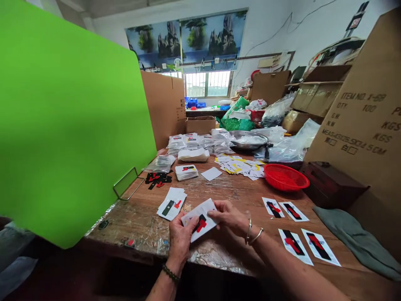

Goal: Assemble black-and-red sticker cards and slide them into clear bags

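Both hands hold a white card [198, 212] bearing a black and a red flat piece, tilted above the front part of the table. The thumb of my left hand [181, 239] lies over the card's pieces at its lower left. At the upper right edge, my right hand [230, 217] pinches the card between thumb and fingers. Just left of it lies a small stack of printed cards [167, 210]. Loose black and red pieces [158, 179] form a heap farther back. Over on the right, several cards with black and red pieces [291, 246] lie in two rows.
A green panel [72, 117] borders the left side, with a wire stand [128, 184] at its foot. Behind the hands are a card stack [186, 172], yellow-and-white papers [241, 166] and a red basket [285, 177]. A large carton [360, 113] and grey cloth [357, 242] bound the right.
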`<state>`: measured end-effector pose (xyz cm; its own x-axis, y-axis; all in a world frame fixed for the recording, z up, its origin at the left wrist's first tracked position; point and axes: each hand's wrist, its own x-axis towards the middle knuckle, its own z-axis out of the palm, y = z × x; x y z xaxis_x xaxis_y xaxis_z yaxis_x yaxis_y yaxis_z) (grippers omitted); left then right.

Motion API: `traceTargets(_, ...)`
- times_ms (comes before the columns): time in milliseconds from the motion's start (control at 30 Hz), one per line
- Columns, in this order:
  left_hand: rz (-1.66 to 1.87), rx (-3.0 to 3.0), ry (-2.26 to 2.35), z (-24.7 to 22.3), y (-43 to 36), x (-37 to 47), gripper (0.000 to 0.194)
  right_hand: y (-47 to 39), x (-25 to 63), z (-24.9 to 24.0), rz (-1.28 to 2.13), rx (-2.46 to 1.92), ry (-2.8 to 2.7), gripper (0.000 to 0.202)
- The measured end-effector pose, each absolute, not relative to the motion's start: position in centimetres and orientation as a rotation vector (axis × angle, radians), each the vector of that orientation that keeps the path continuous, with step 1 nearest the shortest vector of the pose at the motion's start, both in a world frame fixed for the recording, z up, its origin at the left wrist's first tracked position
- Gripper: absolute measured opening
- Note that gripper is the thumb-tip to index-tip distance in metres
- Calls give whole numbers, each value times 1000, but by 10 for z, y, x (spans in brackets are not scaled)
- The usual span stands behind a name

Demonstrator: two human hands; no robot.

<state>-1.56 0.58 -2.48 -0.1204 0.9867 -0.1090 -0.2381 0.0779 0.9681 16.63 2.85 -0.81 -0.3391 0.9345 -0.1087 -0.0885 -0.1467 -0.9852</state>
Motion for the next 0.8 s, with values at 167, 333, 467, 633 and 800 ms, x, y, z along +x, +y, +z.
traceTargets(167,1058,1402,1262,-2,29,-35,28,51,138,-16,1525,-1013,-1571,23)
traceTargets(333,1086,1449,1379,2,68,-64,35,106,138,-20,1118,-1296,-1907,22)
traceTargets(467,1141,1410,1550,-2,99,-90,39,164,154,-29,495,-1648,-1828,21)
traceTargets(633,1064,1717,1897,-28,127,-104,26,199,166,-50,258,-1817,-1739,17)
traceTargets(800,1269,1891,1908,-42,123,-98,26,183,179,-56,234,-1759,-1799,19)
